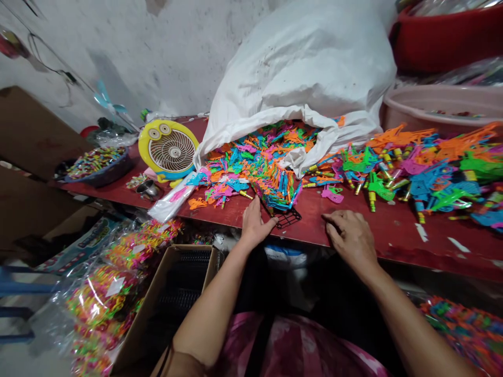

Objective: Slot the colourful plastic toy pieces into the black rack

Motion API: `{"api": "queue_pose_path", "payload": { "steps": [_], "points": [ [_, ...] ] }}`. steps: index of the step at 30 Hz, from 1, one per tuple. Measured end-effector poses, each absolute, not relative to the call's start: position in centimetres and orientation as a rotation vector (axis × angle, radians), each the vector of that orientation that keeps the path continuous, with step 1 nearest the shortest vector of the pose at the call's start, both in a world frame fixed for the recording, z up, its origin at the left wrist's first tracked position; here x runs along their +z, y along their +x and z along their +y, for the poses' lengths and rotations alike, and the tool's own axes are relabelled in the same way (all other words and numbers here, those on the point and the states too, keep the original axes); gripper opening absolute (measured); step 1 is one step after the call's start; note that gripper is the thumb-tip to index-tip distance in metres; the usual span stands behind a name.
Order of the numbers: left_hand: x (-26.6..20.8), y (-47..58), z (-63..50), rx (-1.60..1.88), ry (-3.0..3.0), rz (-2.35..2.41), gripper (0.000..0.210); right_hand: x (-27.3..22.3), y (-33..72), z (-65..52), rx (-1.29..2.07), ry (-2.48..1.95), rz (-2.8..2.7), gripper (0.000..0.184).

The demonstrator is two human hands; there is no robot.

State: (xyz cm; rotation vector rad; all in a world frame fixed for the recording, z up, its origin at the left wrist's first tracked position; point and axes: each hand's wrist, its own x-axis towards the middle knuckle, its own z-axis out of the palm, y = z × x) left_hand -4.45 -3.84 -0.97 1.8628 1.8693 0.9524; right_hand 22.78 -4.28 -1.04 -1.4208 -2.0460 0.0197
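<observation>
Black rack [289, 218] at the left hand [255, 222]

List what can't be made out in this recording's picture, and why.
All in the head view:
- Lower end of the black rack: partly covered by the colourful plastic pieces.
- Deep inside the white sack: hidden by its cloth.
- Right hand, palm side: hidden by the hand itself.
- Pink basin, far right side: cut off by the right edge.

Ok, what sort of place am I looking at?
Likely a small assembly workshop: a white sack spills colourful plastic pieces onto a red table, with a cardboard box of black parts below.
</observation>
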Motion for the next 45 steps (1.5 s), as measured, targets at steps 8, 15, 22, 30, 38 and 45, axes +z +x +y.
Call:
{"api": "queue_pose_path", "payload": {
  "steps": [8, 15, 22, 30, 38, 45],
  "points": [
    [0.0, -6.9, -2.5, 0.970, 1.850, 1.637, 0.081, -0.8, 22.6, -4.5, -0.016, -1.429, -2.045, 0.027],
    [0.1, -9.3, -1.2, 0.956, 1.754, 1.425, 0.071, -0.9, 22.7, -4.6, 0.020, -1.410, -2.038, 0.027],
    [0.8, -9.3, -1.0, 0.921, 1.684, 1.368, 0.071, -0.6, 23.2, -1.9, 0.096, -1.417, -1.849, 0.031],
    [1.3, -9.4, 0.2, 0.914, 1.688, 1.342, 0.059, 0.3, 22.5, 1.8, -0.234, -1.730, -1.935, 0.028],
    [-0.5, -7.1, -3.1, 1.240, 1.693, 1.454, 0.074, -0.1, 22.6, 2.6, -0.312, -1.754, -1.954, 0.025],
    [0.2, -2.1, -5.8, 1.439, 1.527, 1.858, 0.128, 0.8, 19.6, 1.0, -0.276, -1.569, -1.965, 0.037]
  ]
}}
